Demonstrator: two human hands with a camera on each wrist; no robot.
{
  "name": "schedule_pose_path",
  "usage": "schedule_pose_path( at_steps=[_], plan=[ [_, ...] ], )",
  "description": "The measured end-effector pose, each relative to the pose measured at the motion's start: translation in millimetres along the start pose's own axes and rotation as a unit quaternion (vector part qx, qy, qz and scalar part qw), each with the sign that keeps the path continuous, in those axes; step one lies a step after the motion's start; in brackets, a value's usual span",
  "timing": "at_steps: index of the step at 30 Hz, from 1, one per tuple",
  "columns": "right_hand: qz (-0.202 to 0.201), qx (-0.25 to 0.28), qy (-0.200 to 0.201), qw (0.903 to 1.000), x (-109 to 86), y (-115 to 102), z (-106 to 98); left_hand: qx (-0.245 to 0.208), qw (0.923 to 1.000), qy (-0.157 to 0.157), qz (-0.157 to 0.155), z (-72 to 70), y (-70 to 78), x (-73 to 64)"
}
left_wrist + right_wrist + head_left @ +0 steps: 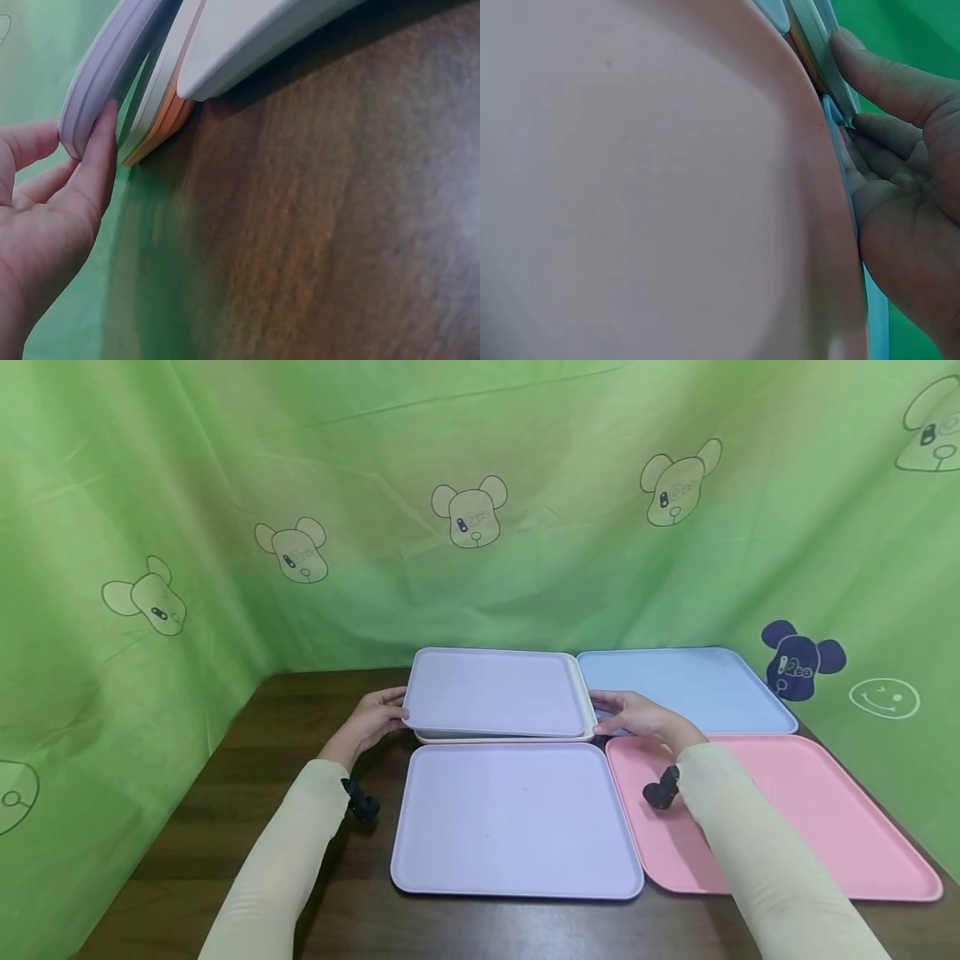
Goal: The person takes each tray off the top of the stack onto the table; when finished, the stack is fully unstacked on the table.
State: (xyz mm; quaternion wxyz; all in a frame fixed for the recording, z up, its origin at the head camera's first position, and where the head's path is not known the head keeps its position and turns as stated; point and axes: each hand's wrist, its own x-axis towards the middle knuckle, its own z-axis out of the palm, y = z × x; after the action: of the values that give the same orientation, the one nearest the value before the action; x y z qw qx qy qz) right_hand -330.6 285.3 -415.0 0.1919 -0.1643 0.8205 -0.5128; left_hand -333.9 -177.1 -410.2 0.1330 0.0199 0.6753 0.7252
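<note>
A lavender tray (pixel 495 691) lies slightly skewed over a white tray (pixel 582 693), whose rim shows at the right and front. My left hand (pixel 375 718) pinches the lavender tray's left edge, thumb on one side and fingers on the other. In the left wrist view that edge stands raised, a gap parting it from the white tray (pixel 159 94) and an orange tray (pixel 174 116) beneath. My right hand (pixel 633 713) grips the white tray's right edge, its thumb at the front corner. In the right wrist view the fingertips (pixel 866 124) meet the rim, partly hidden.
Another lavender tray (pixel 517 822) lies in front of the stack. To the right are a pink tray (pixel 810 810), under my right forearm, and a blue tray (pixel 675 681) behind it. The dark wooden table (pixel 247 777) meets a green curtain (pixel 360 610) at the back.
</note>
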Motion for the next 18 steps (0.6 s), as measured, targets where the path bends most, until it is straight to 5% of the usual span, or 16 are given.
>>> schedule_pose_path(
  at_steps=[8,18],
  plan=[
    [-0.001,-0.004,0.000,1.0000,1.3,2,0,-0.032,0.9994,0.012,0.001,-0.6,-4.3,-4.6],
    [-0.002,-0.004,-0.002,1.0000,0.8,0,0,-0.065,0.9939,0.080,0.037,-7.9,-2.1,-13.8]
  ],
)
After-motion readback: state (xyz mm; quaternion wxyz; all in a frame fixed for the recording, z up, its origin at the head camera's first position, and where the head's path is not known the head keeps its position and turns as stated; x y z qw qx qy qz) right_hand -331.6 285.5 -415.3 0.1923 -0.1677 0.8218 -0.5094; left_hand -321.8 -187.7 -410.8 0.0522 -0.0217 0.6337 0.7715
